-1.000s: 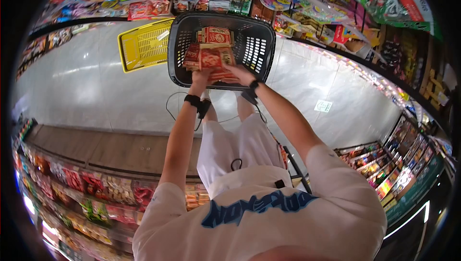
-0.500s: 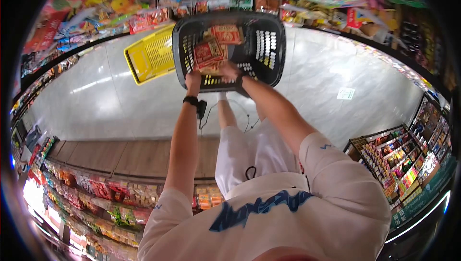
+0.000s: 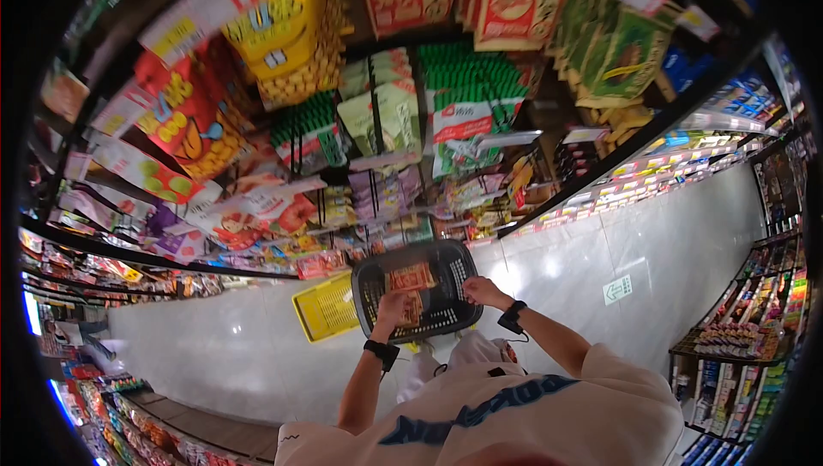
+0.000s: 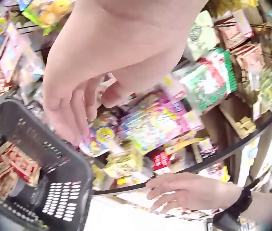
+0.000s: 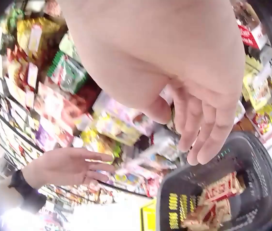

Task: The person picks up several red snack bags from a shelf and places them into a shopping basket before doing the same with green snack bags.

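Snack shelves (image 3: 386, 123) | left hand (image 3: 395, 306), right hand (image 3: 482, 292) slack, empty | seemingly over black basket (image 3: 459, 273)

Black basket (image 3: 459, 290), its walls a grid of small holes; red-and-orange printed packets (image 3: 411, 277); bright yellow second basket (image 3: 326, 307); pale grey glossy floor (image 3: 557, 269); green-and-white shelf bags (image 3: 467, 106); white shirt (image 3: 600, 406) lettered in blue; black wristbands (image 3: 380, 353).

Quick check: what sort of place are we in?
Most likely a shop's snack aisle: shelves packed with snack packets, a black shopping basket holding red packets, and a yellow basket beside it.
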### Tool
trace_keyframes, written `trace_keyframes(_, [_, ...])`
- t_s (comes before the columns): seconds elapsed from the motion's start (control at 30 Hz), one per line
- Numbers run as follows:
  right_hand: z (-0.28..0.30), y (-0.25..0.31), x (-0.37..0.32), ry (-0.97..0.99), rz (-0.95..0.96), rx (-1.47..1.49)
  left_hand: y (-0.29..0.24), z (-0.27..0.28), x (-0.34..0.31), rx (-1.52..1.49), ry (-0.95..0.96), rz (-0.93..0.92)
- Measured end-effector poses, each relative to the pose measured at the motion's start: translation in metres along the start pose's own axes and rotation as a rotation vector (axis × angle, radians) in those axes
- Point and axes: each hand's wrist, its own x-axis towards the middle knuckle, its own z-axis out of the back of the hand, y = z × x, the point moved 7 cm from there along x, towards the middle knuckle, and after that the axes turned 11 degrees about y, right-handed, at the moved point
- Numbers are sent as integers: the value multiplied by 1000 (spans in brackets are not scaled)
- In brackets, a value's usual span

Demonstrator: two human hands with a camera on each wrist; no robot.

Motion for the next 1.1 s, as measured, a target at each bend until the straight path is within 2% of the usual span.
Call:
trace_keyframes(0.07, [25, 62, -30, -27, 85, 22, -129, -81, -35, 136, 68, 95])
trace_keyframes(0.1, [31, 111, -57, -26, 111, 79, -177, -112, -38, 250, 251, 16])
trace_keyframes(0.13, [42, 158, -77, -23, 233, -61, -224, -144, -45, 345, 426, -82])
trace_keyframes(0.17, [52, 200, -93, -13, 309, -62, -273, -173, -52, 388, 513, -109])
trace_keyframes(0.2, [61, 258, -122, -21, 431, -145, -322, -199, -61, 409, 494, -119])
trace_keyframes(0.23, [84, 289, -127, -126, 574, -266, -365, -215, -58, 407, 504, -245])
trace_keyframes(0.27, [96, 329, -146, -185, 625, -85, -405, -231, -55, 401, 517, -372])
trace_keyframes(0.33, [120, 405, -180, -161, 673, -49, -487, -262, -50, 541, 428, -686])
trace_keyframes(0.37, [140, 430, -178, -209, 801, 22, -519, -270, -40, 548, 246, -680])
trace_keyframes(0.4, [152, 454, -188, -326, 872, 3, -546, -278, -25, 563, 131, -756])
trace_keyframes(0.43, [166, 467, -183, -342, 867, 136, -572, -284, -9, 578, 14, -834])
trace_keyframes(0.47, [179, 480, -178, -365, 824, 126, -595, -293, 2, 750, -115, -985])
trace_keyframes(0.5, [190, 489, -173, -401, 814, 121, -613, -300, 11, 918, -251, -1133])
trace_keyframes(0.6, [208, 501, -161, -478, 758, 111, -636, -310, 49, 958, -317, -1173])
trace_keyframes(0.7, [223, 510, -155, -534, 672, 52, -642, -301, 74, 815, -372, -924])
trace_keyframes(0.73, [231, 512, -147, -575, 644, -14, -642, -299, 81, 822, -439, -934])
trace_keyframes(0.8, [228, 514, -148, -665, 637, -134, -645, -295, 93, 850, -347, -1019])
trace_keyframes(0.83, [225, 514, -149, -661, 664, -102, -648, -303, 71, 863, -302, -1059])
trace_keyframes(0.87, [221, 514, -149, -657, 690, -70, -638, -309, 57, 733, -154, -980])
trace_keyframes(0.9, [219, 514, -146, -651, 715, -40, -637, -309, 56, 748, -181, -999])
trace_keyframes(1.03, [217, 505, -146, -882, 660, -185, -641, -295, 55, 800, -289, -1099])
trace_keyframes(1.07, [214, 506, -156, -1005, 744, -285, -645, -288, 54, 831, -331, -1140])
trace_keyframes(1.1, [205, 505, -162, -893, 584, -351, -648, -280, 49, 864, -373, -1181])
